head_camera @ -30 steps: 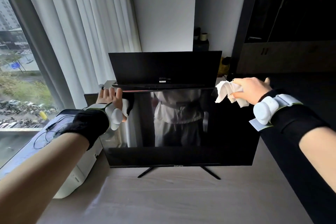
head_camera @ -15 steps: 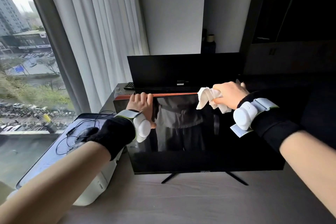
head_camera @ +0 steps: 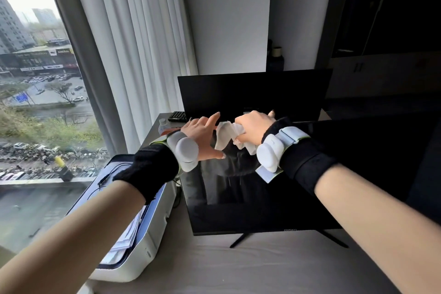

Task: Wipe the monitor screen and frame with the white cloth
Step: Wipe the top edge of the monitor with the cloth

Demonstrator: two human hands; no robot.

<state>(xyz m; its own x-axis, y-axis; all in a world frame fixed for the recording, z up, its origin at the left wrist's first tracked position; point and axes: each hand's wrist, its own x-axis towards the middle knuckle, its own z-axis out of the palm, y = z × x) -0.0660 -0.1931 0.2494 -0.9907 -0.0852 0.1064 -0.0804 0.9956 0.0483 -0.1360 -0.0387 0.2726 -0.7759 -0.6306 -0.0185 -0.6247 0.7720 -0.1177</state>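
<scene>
A black monitor (head_camera: pixel 250 203) stands on thin legs on the table in front of me, its dark screen reflecting a person. My right hand (head_camera: pixel 254 129) grips a crumpled white cloth (head_camera: pixel 226 135) at the monitor's top edge, near the middle. My left hand (head_camera: pixel 205 136) is just left of the cloth with its fingers stretched out towards it, off the top edge. Whether the fingertips touch the cloth is unclear. Both wrists carry white sensor bands over black sleeves.
A second black monitor (head_camera: pixel 253 93) stands behind, with a keyboard (head_camera: pixel 177 116) beside it. A white printer (head_camera: pixel 143 234) with cables on its lid sits left of the table. White curtains (head_camera: pixel 133 43) and a window are further left.
My right hand has slid the cloth leftwards along the monitor's top edge. My left hand has let go of the top edge and opened its fingers towards the cloth. The view shifted left.
</scene>
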